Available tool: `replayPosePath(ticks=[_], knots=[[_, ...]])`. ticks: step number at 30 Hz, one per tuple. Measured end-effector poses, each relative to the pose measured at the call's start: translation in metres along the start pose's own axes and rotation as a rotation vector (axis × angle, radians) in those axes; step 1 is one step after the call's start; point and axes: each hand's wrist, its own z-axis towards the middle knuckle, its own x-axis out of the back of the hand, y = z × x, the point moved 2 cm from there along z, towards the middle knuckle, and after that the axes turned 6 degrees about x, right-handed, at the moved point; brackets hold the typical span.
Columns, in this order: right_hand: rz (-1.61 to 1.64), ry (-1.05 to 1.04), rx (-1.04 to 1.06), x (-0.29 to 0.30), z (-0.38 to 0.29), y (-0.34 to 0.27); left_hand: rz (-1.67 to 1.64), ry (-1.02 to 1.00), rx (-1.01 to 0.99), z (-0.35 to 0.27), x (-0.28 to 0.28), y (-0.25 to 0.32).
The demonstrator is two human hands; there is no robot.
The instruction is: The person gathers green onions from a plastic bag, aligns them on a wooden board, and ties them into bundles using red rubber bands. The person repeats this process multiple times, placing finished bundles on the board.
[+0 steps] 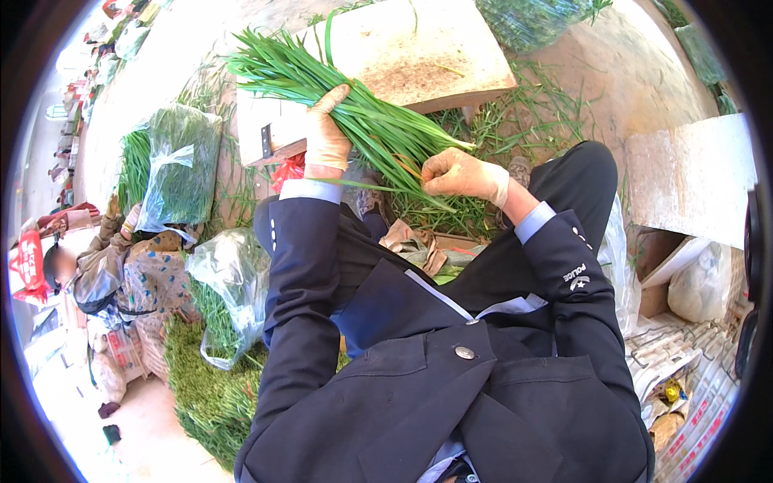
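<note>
My left hand, in a thin pale glove, is closed around a bundle of long green leaves, which look like garlic chives. The leaf tips spread to the upper left and the pale stem ends point right. My right hand, gloved likewise, pinches a brownish-orange leaf at the lower side of the bundle, near the stem ends. Part of the bundle lies over a worn pale board or low table in front of me. Loose green leaves litter the ground between my legs.
Bagged greens stand at the left, beside a seated co-worker. A half-open plastic bag of greens and a large green heap are by my left side. At the right are a white panel and a white tied bag.
</note>
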Motion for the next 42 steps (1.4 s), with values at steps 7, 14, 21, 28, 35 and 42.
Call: replayPosePath(ticks=[7,14,21,28,35,42], knots=[[0.385,-0.056,0.080,0.008,-0.011,-0.012,0.005,-0.100,0.116,0.008,0.025,-0.003],[0.689,-0.011,0.386,0.044,-0.029,-0.016,0.186,-0.066,0.072,0.005,0.034,-0.006],[0.901,0.410,0.491,0.104,-0.049,0.003,-0.011,-0.095,0.211,0.007,0.039,-0.003],[-1.137,0.418,-0.646,0.114,-0.047,0.057,-0.016,-0.048,0.167,-0.013,0.015,0.015],[-0.960,0.551,-0.273,0.092,-0.031,0.069,-0.017,-0.093,0.105,0.006,0.042,0.018],[-0.234,0.113,0.135,0.003,-0.018,-0.028,-0.097,-0.093,0.098,0.008,0.036,0.016]])
